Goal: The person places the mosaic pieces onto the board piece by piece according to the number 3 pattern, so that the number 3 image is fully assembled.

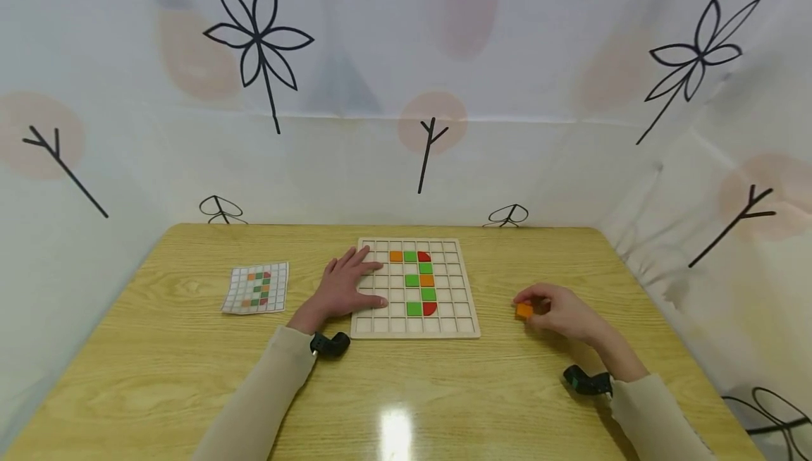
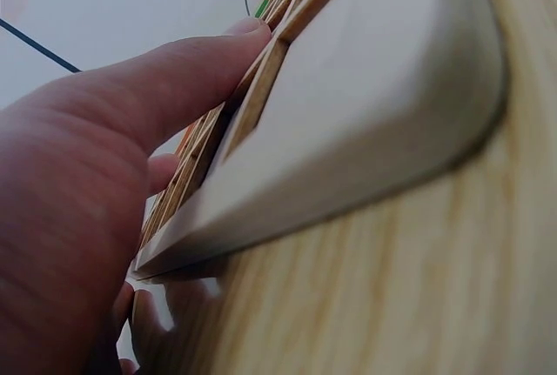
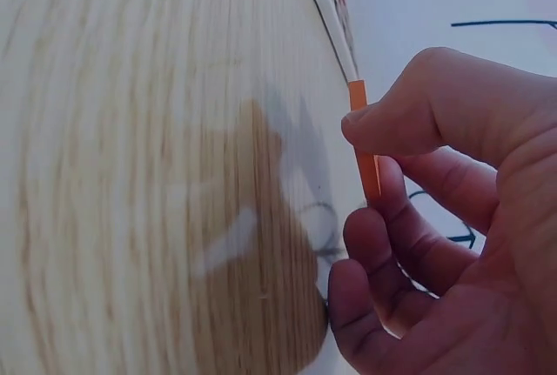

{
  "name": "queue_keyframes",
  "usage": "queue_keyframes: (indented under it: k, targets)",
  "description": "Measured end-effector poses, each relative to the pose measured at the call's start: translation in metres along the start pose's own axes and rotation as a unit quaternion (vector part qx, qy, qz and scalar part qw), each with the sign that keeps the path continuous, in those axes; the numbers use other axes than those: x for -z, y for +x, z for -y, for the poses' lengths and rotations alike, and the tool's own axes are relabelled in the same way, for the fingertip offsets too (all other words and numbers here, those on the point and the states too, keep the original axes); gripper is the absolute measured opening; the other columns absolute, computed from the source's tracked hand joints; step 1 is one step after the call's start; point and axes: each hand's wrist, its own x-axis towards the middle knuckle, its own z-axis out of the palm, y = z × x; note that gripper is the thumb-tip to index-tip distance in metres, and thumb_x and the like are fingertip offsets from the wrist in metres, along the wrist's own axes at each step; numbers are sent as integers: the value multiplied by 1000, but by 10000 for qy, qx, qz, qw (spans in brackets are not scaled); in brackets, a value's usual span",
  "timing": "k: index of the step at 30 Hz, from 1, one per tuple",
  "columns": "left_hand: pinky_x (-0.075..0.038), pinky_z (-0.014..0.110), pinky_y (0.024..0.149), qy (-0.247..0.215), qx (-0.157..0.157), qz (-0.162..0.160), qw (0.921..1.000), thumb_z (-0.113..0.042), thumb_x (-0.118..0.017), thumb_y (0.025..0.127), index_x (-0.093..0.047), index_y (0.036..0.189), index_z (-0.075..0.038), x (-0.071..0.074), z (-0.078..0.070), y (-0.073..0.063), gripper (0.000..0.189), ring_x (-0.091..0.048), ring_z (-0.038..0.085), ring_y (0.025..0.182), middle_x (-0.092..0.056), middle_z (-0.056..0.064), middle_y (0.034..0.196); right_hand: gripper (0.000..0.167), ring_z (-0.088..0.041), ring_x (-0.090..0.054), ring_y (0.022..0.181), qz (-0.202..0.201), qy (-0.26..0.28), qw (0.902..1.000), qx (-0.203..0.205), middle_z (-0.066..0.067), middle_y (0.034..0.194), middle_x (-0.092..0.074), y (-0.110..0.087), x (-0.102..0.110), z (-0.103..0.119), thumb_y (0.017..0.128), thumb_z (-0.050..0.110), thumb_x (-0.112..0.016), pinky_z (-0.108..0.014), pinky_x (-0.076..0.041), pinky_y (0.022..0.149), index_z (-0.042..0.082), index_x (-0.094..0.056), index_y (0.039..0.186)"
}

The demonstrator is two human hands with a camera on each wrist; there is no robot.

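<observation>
My right hand (image 1: 563,313) pinches a thin orange square tile (image 1: 524,311) between thumb and fingers, right of the board; in the right wrist view the tile (image 3: 365,153) appears edge-on. Spread over the left side of the wooden grid board (image 1: 469,323) is my left hand (image 1: 342,285), its fingers extended and resting on the board. In the left wrist view the thumb (image 2: 209,70) lies across the board's rim (image 2: 348,131). Green tiles (image 1: 412,280), orange tiles (image 1: 427,280) and red rounded tiles (image 1: 429,309) sit in the board's middle cells, in a stepped pattern.
A paper card (image 1: 277,292) printed with a coloured grid pattern lies left of the board. Everything rests on a wood-grain table (image 1: 393,383). A pale cloth with plant drawings (image 1: 355,94) hangs behind and at the sides.
</observation>
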Motion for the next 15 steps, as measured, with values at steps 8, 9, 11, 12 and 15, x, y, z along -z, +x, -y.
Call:
queue_keyframes:
  k: [8,9,11,12,15]
  targets:
    - [-7,62,115,-24,-6,-10,10000,-57,-71,85,-51,148,-20,0,0,0,76,-8,34,151,-18,9,165,37,-20,-58,92,41,-32,9998,185,-8,111,-65,3,-3,4,78,3,-78,-29,-51,76,3,-70,114]
    - [-7,62,115,-25,-5,-8,10000,-57,-71,85,-51,148,-20,0,0,0,76,-8,34,151,-18,9,165,37,-20,-58,92,40,-44,9997,227,-8,111,-65,3,-4,4,78,2,-77,-29,-51,76,3,-70,114]
    - [-7,62,115,-34,-2,-4,10000,-57,-71,85,-51,148,-21,1,-1,-1,76,-8,34,151,-18,9,165,36,-20,-58,92,22,-68,9995,308,-7,110,-65,5,-5,6,79,1,-76,-29,-52,76,3,-70,114]
    - [-7,63,115,-48,-16,-15,10000,-57,-71,85,-51,148,-20,1,-1,-1,76,-8,34,151,-18,10,165,36,-20,-58,91,21,-84,9994,347,-7,110,-65,5,-6,6,79,0,-76,-29,-52,76,3,-69,115]
    - [-7,63,115,-75,-30,-20,10000,-56,-72,85,-52,147,-19,3,-3,-1,75,-8,35,151,-19,10,165,36,-20,-57,90,13,-148,9990,411,-5,107,-65,8,-8,8,80,0,-75,-29,-52,75,3,-69,115]
